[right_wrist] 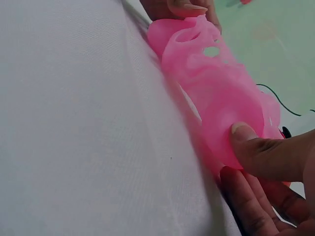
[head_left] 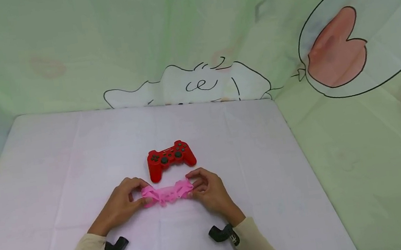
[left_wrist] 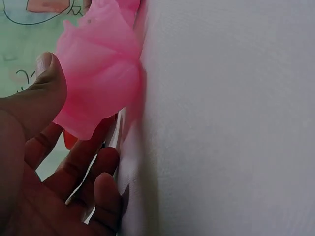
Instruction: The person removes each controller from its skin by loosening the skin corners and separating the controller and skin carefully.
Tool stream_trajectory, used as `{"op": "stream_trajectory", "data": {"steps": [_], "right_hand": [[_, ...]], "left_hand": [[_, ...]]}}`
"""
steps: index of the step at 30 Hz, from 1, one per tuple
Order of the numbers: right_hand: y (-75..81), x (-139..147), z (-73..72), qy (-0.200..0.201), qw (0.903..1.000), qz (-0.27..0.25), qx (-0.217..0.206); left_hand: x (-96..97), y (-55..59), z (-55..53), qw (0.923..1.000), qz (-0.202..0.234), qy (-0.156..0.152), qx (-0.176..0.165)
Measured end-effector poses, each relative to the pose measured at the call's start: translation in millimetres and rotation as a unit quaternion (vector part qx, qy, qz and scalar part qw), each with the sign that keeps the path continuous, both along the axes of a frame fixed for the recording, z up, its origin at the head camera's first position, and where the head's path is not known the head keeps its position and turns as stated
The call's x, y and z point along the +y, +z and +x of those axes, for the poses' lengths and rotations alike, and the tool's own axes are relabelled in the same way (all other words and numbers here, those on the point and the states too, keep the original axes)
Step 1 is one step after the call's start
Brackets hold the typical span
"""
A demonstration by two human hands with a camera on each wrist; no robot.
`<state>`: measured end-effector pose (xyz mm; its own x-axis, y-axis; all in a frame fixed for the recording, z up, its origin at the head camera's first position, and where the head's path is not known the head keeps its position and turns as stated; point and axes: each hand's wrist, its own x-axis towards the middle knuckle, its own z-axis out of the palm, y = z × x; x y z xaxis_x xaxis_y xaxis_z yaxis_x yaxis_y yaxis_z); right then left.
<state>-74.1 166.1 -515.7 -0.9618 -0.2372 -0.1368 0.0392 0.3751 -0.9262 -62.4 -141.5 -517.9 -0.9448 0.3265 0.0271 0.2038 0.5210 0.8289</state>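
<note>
Two hands (head_left: 122, 202) (head_left: 210, 188) pinch a pink cover (head_left: 168, 194) at each end near a red controller (head_left: 171, 156), well inside the table edges (head_left: 310, 173).

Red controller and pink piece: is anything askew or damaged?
The red controller lies slightly askew: its grips are not level. The pink piece looks crumpled; whether its holes are tears is unclear.

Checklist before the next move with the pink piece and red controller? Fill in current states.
1. Left hand pinching one end of the pink piece: ok.
2. Right hand pinching the opposite end: ok.
3. Red controller on the white table, sticks and buttons facing up: ok.
4. Pink piece spread flat: not ok, folded and puckered.
5. Pink piece free of tears: cannot tell; holes show, possibly cut-outs.
</note>
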Motion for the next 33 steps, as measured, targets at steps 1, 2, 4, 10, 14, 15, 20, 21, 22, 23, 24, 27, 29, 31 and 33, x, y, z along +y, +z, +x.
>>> {"op": "stream_trajectory", "data": {"steps": [1,2,4,10,14,15,20,21,22,23,24,27,29,31,33], "right_hand": [[0.3,0,0.8,0.000,1.0000,0.001,-0.001],[0.6,1,1.7,0.000,1.0000,0.002,-0.002],[0.9,2,3.4,0.004,1.0000,0.000,-0.005],[2.6,4,6.5,0.019,0.9997,-0.003,-0.013],[6.3,4,7.3,0.022,0.9994,0.019,-0.018],[7.8,4,7.3,0.021,0.9993,0.028,-0.016],[16.4,-4,6.1,0.016,0.9971,0.050,0.055],[18.4,-7,5.3,0.016,0.9957,0.051,0.076],[20.6,-10,4.1,0.017,0.9940,0.050,0.096],[22.8,-14,2.5,0.020,0.9923,0.048,0.113],[25.2,-18,1.0,0.024,0.9908,0.044,0.126],[32.7,-34,-4.1,0.054,0.9876,0.040,0.142],[37.5,-45,-7.5,0.091,0.9848,0.040,0.142],[39.8,-57,-10.8,0.130,0.9804,0.052,0.138],[39.8,-68,-13.2,0.159,0.9761,0.068,0.132]], "left_hand": [[-1.6,0.0,-0.9,0.9999,0.006,-0.008,0.003],[-2.9,0.3,-1.7,0.9998,0.010,-0.014,0.004],[-5.7,0.6,-3.0,0.9995,0.016,-0.027,0.002],[-8.5,3.8,-3.2,0.9976,0.027,-0.054,-0.035],[-7.1,3.8,0.5,0.9981,0.023,-0.026,-0.052],[-6.8,3.2,2.4,0.9985,0.020,-0.012,-0.050],[-3.6,0.4,18.4,0.9967,-0.004,0.081,0.000],[-2.2,0.2,22.5,0.9946,-0.010,0.103,0.008],[-0.7,-0.1,26.2,0.9922,-0.014,0.123,0.014],[1.1,-0.2,29.7,0.9898,-0.017,0.140,0.016],[3.0,-0.1,32.7,0.9877,-0.018,0.154,0.016],[9.3,-0.2,39.5,0.9842,-0.025,0.175,0.011],[12.9,-0.2,42.4,0.9834,-0.032,0.178,0.011],[15.8,-0.7,44.3,0.9822,-0.041,0.183,0.018],[18.4,-1.0,45.6,0.9806,-0.045,0.189,0.029]]}}
